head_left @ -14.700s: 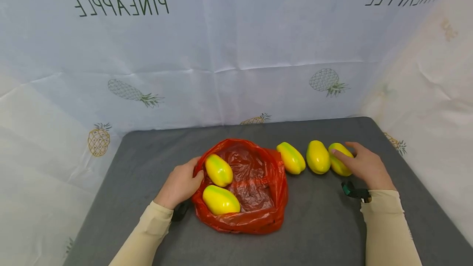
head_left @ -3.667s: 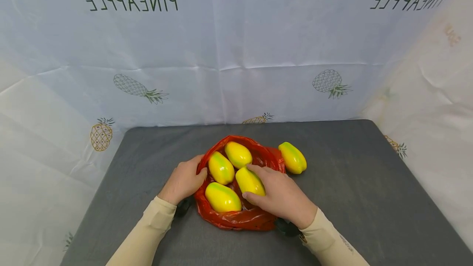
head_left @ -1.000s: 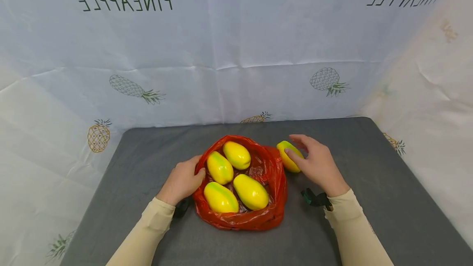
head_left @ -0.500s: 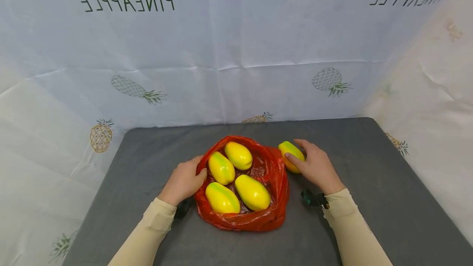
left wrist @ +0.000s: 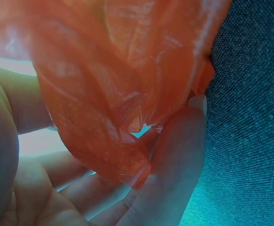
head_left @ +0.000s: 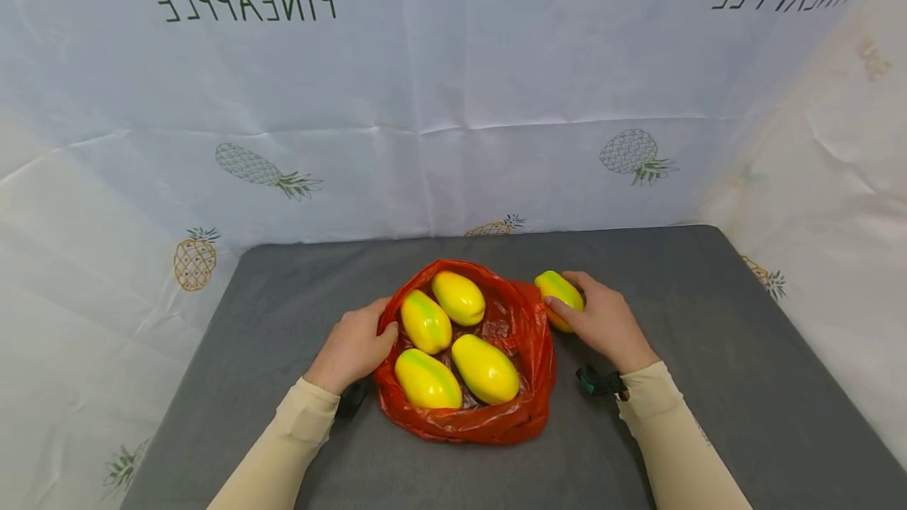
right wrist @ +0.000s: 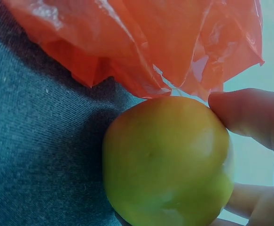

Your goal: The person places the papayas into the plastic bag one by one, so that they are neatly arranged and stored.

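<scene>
An open red plastic bag [head_left: 496,422] sits mid-table, its mouth facing up. Several glossy yellow, green-streaked, papaya-like fruits [head_left: 486,369] lie inside it. My left hand [head_left: 353,343] holds the bag's left rim, thumb over the edge; in the left wrist view the red film [left wrist: 92,94] hangs between thumb and fingers. Right of the bag, another papaya-like fruit [head_left: 558,295] rests on the table beside a red flap. My right hand [head_left: 606,323] grips this fruit from its right side. The right wrist view shows thumb and fingers around the fruit [right wrist: 167,160], close against the bag.
Dark grey cloth covers the table [head_left: 708,384], which extends right and left of the bag. A white pineapple-print curtain [head_left: 453,85] hangs behind the table and along both sides. Each wrist wears a dark strap, the right strap [head_left: 598,381] showing more plainly.
Compared with the earliest frame, two more fruits lie in the bag and two have left the table's right side. Just now my right hand closed around the last outside fruit; the left stayed put.
</scene>
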A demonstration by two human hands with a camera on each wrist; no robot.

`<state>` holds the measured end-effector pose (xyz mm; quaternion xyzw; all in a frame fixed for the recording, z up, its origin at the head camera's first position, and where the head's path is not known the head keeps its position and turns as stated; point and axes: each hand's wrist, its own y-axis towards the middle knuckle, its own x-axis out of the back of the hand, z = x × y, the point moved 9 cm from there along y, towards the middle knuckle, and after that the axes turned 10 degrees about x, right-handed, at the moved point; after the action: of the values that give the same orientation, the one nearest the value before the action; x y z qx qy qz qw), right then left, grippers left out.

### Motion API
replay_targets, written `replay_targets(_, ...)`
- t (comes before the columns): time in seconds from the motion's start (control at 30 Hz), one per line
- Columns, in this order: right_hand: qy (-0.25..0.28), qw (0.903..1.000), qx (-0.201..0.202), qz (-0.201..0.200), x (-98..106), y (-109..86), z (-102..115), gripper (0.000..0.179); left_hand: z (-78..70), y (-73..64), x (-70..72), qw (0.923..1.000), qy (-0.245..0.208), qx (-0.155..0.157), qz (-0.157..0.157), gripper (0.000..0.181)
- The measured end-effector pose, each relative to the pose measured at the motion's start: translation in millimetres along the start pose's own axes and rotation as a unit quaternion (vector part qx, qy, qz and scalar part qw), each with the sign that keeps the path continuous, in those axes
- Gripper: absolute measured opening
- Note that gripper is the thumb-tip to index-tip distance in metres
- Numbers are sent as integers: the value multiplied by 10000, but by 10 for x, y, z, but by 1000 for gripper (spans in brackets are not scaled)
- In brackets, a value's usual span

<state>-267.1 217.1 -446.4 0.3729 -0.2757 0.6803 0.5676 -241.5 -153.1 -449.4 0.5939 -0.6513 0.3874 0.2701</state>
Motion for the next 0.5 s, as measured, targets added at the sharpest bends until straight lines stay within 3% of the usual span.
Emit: replay_targets(0.5, -61, 9999, 38, -99, 49, -8, 5, 75, -40, -23, 16, 9999, 45, -97, -33, 47)
